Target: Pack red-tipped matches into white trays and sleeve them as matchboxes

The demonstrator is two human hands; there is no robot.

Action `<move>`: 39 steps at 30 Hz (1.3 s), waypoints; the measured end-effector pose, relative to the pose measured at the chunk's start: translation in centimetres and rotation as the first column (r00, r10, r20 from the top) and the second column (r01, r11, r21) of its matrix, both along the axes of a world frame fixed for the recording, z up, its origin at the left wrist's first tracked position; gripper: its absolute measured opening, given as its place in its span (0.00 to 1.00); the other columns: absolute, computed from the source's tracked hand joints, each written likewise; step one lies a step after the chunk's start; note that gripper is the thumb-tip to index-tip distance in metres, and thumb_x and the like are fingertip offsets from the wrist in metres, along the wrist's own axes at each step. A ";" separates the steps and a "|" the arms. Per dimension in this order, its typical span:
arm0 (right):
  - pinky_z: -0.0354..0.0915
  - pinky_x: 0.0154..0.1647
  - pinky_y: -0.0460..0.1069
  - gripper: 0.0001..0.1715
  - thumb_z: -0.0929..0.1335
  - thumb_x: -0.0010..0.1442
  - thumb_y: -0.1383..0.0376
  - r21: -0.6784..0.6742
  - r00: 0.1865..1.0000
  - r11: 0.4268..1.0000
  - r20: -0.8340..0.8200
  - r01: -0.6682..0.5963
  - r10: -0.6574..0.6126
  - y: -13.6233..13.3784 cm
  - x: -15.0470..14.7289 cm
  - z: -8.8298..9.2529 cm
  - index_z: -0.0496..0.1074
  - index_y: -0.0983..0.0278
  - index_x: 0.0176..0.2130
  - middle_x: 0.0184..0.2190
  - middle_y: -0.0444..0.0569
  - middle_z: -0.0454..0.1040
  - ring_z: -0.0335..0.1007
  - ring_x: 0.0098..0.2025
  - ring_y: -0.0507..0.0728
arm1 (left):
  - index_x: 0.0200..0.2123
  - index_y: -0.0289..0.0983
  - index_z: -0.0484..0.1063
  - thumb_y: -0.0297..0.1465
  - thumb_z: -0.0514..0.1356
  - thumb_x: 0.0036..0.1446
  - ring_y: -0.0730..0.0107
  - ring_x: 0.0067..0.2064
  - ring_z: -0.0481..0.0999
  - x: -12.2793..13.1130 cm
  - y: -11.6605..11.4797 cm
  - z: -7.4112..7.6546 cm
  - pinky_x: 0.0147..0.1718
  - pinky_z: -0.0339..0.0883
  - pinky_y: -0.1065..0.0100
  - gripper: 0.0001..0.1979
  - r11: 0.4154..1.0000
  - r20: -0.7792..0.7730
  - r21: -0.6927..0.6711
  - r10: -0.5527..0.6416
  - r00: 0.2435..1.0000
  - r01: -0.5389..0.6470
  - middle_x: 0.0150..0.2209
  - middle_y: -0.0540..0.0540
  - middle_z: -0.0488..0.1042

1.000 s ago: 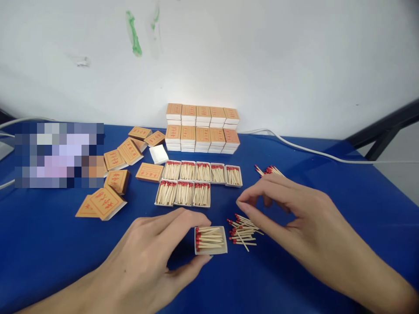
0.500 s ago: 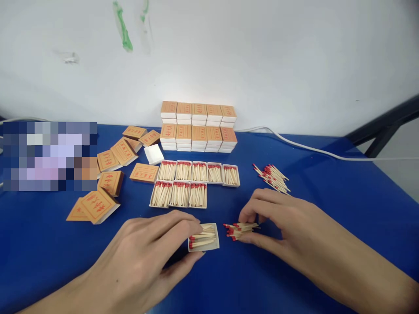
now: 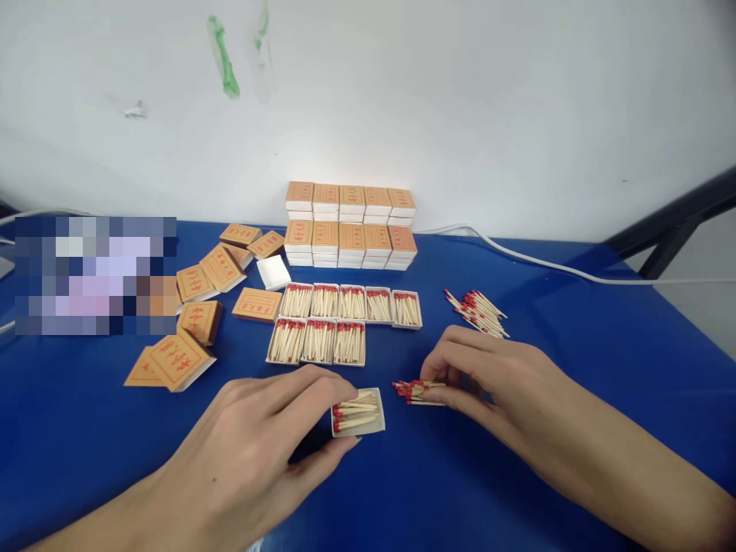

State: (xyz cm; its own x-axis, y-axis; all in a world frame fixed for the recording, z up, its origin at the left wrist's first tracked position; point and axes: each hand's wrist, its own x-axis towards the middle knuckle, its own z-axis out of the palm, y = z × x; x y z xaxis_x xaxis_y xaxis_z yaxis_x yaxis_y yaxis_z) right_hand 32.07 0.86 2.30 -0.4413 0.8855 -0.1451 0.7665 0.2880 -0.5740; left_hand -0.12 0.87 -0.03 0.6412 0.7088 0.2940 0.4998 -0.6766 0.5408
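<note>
My left hand [image 3: 276, 422] grips a white matchbox tray [image 3: 375, 423] between thumb and fingers. Several matches [image 3: 355, 414] lie in this tray, red heads toward my palm, and its floor shows in places. To the right, my right hand [image 3: 477, 376] pinches a small bunch of matches [image 3: 418, 392] just above or on the blue table; their red heads point left toward the tray. Beyond that hand lies a loose pile of matches [image 3: 480, 313]. Ahead of my left hand, filled matchbox trays [image 3: 349, 342] stand side by side in two rows.
Closed matchboxes [image 3: 352, 239] are stacked in rows against the white wall [image 3: 488, 115]. Orange matchbox sleeves [image 3: 182, 359] lie scattered at left, near a white tray [image 3: 273, 272]. A white cable [image 3: 534, 262] runs along the back of the blue table [image 3: 575, 307]. A blurred patch covers the far left.
The bunch in my right hand has tightened and shifted slightly away from me, with my fingers closer around it. The left hand still holds the tray. The whole view has shifted slightly.
</note>
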 end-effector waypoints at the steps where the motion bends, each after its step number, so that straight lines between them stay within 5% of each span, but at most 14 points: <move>1: 0.70 0.44 0.51 0.13 0.69 0.84 0.52 0.018 1.000 1.000 0.001 0.003 -0.003 0.1 0.1 0.0 0.78 0.53 0.46 0.45 0.42 0.80 0.77 0.43 0.55 | 0.59 0.44 0.73 0.29 0.64 0.78 0.73 0.34 0.81 0.0 0.0 0.0 0.28 0.72 0.69 0.11 1.000 -0.002 0.003 0.000 1.000 0.000 0.50 0.52 0.85; 4: 0.69 0.45 0.51 0.11 0.70 0.83 0.55 0.111 0.999 0.993 -0.024 0.027 -0.025 0.3 -0.1 0.7 0.79 0.53 0.45 0.44 0.41 0.80 0.77 0.42 0.55 | 0.62 0.45 0.72 0.31 0.64 0.80 0.73 0.34 0.82 0.1 -0.2 0.0 0.30 0.73 0.69 0.12 1.000 -0.007 0.001 -0.002 1.000 0.002 0.50 0.53 0.84; 7: 0.70 0.46 0.50 0.08 0.74 0.80 0.59 0.150 0.994 0.988 -0.107 0.039 -0.023 -0.1 -1.3 1.9 0.80 0.54 0.44 0.43 0.40 0.82 0.78 0.42 0.54 | 0.65 0.47 0.71 0.35 0.65 0.80 0.75 0.26 0.72 0.1 -0.5 -0.3 0.28 0.71 0.70 0.14 0.999 -0.003 -0.038 0.012 1.000 -0.012 0.42 0.57 0.82; 10: 0.72 0.44 0.46 0.05 0.76 0.78 0.64 0.091 0.974 0.996 -0.227 -0.003 0.024 -0.9 -3.3 2.3 0.80 0.54 0.45 0.44 0.40 0.82 0.80 0.43 0.52 | 0.67 0.48 0.71 0.40 0.64 0.82 0.72 0.21 0.61 0.2 -0.6 -0.7 0.22 0.63 0.70 0.16 0.998 -0.004 -0.032 0.053 0.999 -0.054 0.28 0.61 0.65; 12: 0.73 0.45 0.44 0.07 0.75 0.78 0.67 0.073 0.958 0.997 -0.283 -0.031 0.051 -1.5 -4.6 1.8 0.78 0.56 0.45 0.45 0.40 0.80 0.79 0.43 0.50 | 0.68 0.48 0.70 0.42 0.62 0.83 0.70 0.21 0.61 0.3 -0.6 -0.8 0.22 0.62 0.70 0.17 0.997 -0.003 -0.020 0.075 0.997 -0.075 0.26 0.61 0.58; 18: 0.72 0.41 0.48 0.10 0.71 0.80 0.71 0.192 0.963 0.977 -0.233 -0.087 0.132 -2.4 -6.5 -0.4 0.73 0.60 0.44 0.42 0.43 0.77 0.76 0.40 0.54 | 0.65 0.49 0.70 0.39 0.64 0.81 0.71 0.21 0.60 0.6 -0.7 -0.5 0.22 0.60 0.71 0.15 0.995 -0.004 -0.071 0.069 0.998 -0.070 0.26 0.62 0.56; 33: 0.71 0.45 0.46 0.06 0.72 0.82 0.66 0.055 0.953 0.996 -0.290 -0.074 0.087 -1.8 -5.7 -0.2 0.80 0.55 0.49 0.48 0.40 0.78 0.78 0.44 0.49 | 0.64 0.51 0.72 0.29 0.70 0.70 0.74 0.22 0.62 0.2 -0.4 -0.1 0.22 0.60 0.72 0.24 0.990 0.014 -0.098 0.108 0.994 -0.106 0.32 0.61 0.72; 39: 0.71 0.46 0.45 0.06 0.72 0.82 0.64 0.025 0.952 0.997 -0.296 -0.075 0.079 -1.8 -5.3 0.0 0.82 0.52 0.51 0.47 0.40 0.79 0.78 0.44 0.49 | 0.45 0.46 0.73 0.31 0.72 0.71 0.77 0.24 0.61 0.2 -0.4 0.2 0.24 0.61 0.72 0.10 0.992 0.037 -0.109 0.072 0.997 -0.068 0.41 0.60 0.81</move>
State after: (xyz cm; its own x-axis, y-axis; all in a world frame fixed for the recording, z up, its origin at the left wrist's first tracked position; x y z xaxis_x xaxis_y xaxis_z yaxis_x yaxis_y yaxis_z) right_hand 26.82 -0.94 2.26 -0.5299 0.8479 0.0142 0.5374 0.3487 -0.7679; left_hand 0.04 0.51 0.22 0.5778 0.7804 0.2389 0.5199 -0.5776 0.6293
